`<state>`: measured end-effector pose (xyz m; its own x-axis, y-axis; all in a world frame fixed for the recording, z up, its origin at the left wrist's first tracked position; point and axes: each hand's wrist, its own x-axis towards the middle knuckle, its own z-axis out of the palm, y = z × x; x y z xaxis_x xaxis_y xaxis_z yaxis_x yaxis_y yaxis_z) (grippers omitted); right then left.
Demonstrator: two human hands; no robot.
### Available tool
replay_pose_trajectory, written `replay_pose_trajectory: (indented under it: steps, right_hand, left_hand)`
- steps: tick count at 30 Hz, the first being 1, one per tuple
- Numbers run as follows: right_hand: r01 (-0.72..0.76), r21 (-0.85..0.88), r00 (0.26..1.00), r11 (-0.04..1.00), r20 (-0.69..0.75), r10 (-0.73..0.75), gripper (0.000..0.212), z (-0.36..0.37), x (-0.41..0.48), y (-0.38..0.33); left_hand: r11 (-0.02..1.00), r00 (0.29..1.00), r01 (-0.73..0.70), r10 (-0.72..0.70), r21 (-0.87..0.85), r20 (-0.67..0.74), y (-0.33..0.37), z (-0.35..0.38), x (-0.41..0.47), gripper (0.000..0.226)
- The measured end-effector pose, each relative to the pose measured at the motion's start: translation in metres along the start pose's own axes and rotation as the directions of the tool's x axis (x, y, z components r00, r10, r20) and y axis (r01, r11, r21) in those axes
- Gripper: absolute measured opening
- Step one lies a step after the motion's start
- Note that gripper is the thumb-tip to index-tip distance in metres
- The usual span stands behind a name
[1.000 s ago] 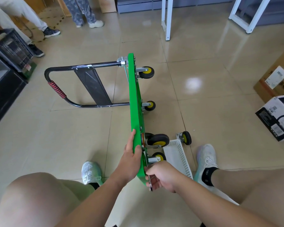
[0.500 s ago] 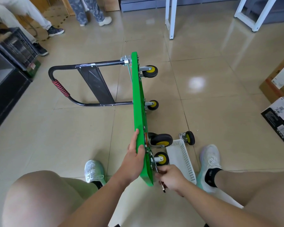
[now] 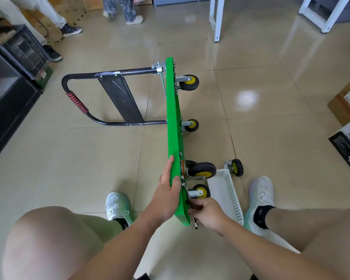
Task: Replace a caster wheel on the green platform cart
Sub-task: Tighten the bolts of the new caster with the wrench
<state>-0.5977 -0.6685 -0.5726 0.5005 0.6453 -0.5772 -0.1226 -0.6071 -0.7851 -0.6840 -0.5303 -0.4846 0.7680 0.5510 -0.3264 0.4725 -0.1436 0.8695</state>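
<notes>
The green metal platform cart (image 3: 173, 138) stands on its long edge on the glossy tiled floor (image 3: 101, 158), wheels facing right and its folded black handle lying flat to the left. The left hand (image 3: 168, 191) grips the deck's upper edge near the close end, fingers curled over it. The right hand (image 3: 209, 215) is closed around a slim metal tool (image 3: 195, 224), probably a wrench, though its working end is hidden behind the fingers. It sits at the base of the small black-and-yellow caster wheel (image 3: 200, 191) nearest the person.

The main risk is balance. Only one hand steadies the deck, so a hard turn on the tool could tip it over or slide it on the smooth tiles. If the tool is poorly seated, it may slip off the fastener and knuckles could strike the bracket. A freed bolt or nut could drop and roll away rather than land in the white perforated plastic basket (image 3: 227, 199) just beside the cart. The loose black-and-yellow caster (image 3: 236, 167) beyond the basket could be kicked by the right foot.
</notes>
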Motion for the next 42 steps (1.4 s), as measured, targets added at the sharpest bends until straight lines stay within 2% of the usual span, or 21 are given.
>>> replay_pose_trajectory:
  steps: [8, 12, 15, 17, 27, 30, 37, 42]
  right_hand:
    - [-0.018, 0.044, 0.999, 0.999, 0.034, 0.016, 0.014, 0.001, -0.012, -0.007]
    - [-0.074, 0.221, 0.996, 0.972, 0.065, 0.061, 0.012, 0.004, -0.023, -0.015]
    - [-0.136, 0.394, 0.991, 0.909, 0.063, 0.121, 0.010, 0.006, -0.028, -0.030]
    - [-0.169, 0.433, 0.986, 0.885, 0.069, 0.154, 0.006, 0.004, -0.029, -0.037]
    - [-0.128, 0.191, 0.991, 0.973, -0.001, 0.131, 0.012, -0.001, -0.034, -0.007]
    - [-0.090, 0.146, 0.995, 0.985, -0.022, 0.094, 0.024, -0.001, -0.031, 0.000]
    - [-0.024, 0.248, 0.999, 0.969, 0.042, 0.014, 0.049, -0.005, -0.019, 0.003]
    - [-0.003, 0.226, 1.000, 0.974, 0.029, -0.004, 0.059, -0.004, -0.001, 0.016]
  left_hand:
    - [1.000, 1.000, -0.012, 0.012, 0.013, -0.007, -0.001, -0.001, -0.001, 0.057]
    - [1.000, 1.000, -0.025, 0.025, -0.006, -0.003, 0.000, 0.000, -0.002, 0.058]
    - [1.000, 1.000, -0.017, 0.017, -0.002, -0.002, 0.002, 0.000, -0.003, 0.058]
    - [1.000, 1.000, -0.015, 0.015, 0.003, -0.003, 0.002, -0.001, -0.003, 0.058]
    - [1.000, 1.000, -0.006, 0.006, -0.002, 0.014, 0.001, -0.001, -0.003, 0.058]
    - [1.000, 1.000, 0.002, -0.002, 0.005, -0.004, 0.001, 0.000, -0.002, 0.059]
    - [1.000, 1.000, 0.008, -0.008, 0.011, -0.008, 0.000, 0.000, -0.001, 0.058]
    - [1.000, 1.000, 0.010, -0.010, -0.005, 0.003, -0.002, 0.001, 0.000, 0.057]
